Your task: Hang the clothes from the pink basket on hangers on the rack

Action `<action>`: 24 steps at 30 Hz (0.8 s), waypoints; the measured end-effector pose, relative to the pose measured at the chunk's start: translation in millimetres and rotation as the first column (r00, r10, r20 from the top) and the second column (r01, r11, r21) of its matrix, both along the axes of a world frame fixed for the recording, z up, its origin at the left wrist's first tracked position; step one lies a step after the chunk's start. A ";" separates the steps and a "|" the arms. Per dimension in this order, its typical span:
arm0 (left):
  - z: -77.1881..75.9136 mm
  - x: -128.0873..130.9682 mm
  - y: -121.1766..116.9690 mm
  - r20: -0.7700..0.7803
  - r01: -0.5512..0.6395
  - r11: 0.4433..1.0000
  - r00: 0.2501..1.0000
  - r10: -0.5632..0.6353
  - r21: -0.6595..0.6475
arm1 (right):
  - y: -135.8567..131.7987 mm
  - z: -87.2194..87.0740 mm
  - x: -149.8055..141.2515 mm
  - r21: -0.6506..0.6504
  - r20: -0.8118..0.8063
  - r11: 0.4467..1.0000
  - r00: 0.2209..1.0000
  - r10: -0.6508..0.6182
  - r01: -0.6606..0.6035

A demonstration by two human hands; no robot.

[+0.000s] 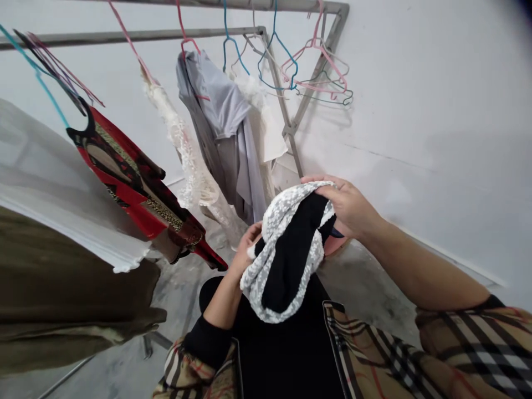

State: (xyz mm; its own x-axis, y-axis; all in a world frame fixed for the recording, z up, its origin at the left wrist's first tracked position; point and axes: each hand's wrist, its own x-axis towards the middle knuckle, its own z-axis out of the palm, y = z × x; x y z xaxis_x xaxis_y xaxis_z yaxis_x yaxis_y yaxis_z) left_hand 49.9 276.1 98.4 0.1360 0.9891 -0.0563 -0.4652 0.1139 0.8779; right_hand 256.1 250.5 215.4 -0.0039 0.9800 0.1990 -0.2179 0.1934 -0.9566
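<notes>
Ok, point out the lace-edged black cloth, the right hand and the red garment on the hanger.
lace-edged black cloth [291,260]: head view, on the black middle.
right hand [347,208]: head view, on the back of the hand.
red garment [143,213]: head view, on a red patch.

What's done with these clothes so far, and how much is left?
Done, it seems: a red patterned garment, a grey shirt and a white lace piece hang on the rack. In hand: a black-and-white lace garment, held by the left hand and right hand. Remaining: a blue hanger and a pink hanger hang empty.
</notes>
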 end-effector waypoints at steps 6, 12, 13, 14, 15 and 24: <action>-6.7 3.2 -16.8 -0.110 -0.383 0.924 0.918 0.381 0.004 | -1.1 2.2 2.7 0.094 -0.047 0.960 0.964 -0.261 0.265; -23.2 22.9 -42.6 -0.248 -0.265 0.961 0.938 0.240 -0.073 | -3.9 1.4 2.9 0.105 -0.135 0.931 0.932 -0.336 0.351; -24.7 28.1 -46.9 -0.253 -0.190 0.967 0.957 0.143 -0.172 | -4.2 1.1 2.7 0.099 -0.169 0.931 0.928 -0.331 0.350; -26.1 33.7 -50.9 -0.243 -0.111 0.958 0.969 0.045 -0.264 | -4.8 0.7 2.4 0.091 -0.193 0.933 0.925 -0.328 0.349; -27.5 39.5 -54.3 -0.224 -0.031 0.943 0.974 -0.047 -0.332 | -5.7 0.2 2.0 0.085 -0.202 0.934 0.924 -0.326 0.348; -17.3 53.1 -10.5 0.069 0.114 0.897 0.993 -0.094 -0.426 | -17.5 -4.1 14.8 0.114 -0.080 0.907 0.913 -0.399 0.407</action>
State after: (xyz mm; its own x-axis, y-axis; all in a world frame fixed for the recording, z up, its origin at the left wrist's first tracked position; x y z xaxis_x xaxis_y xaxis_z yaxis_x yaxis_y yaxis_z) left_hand 103.1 265.6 81.1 0.2493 0.8505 -0.4631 -0.4682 0.5245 0.7111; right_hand 270.9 233.0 211.3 0.4003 0.8628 0.3087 -0.1467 0.3929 -0.9078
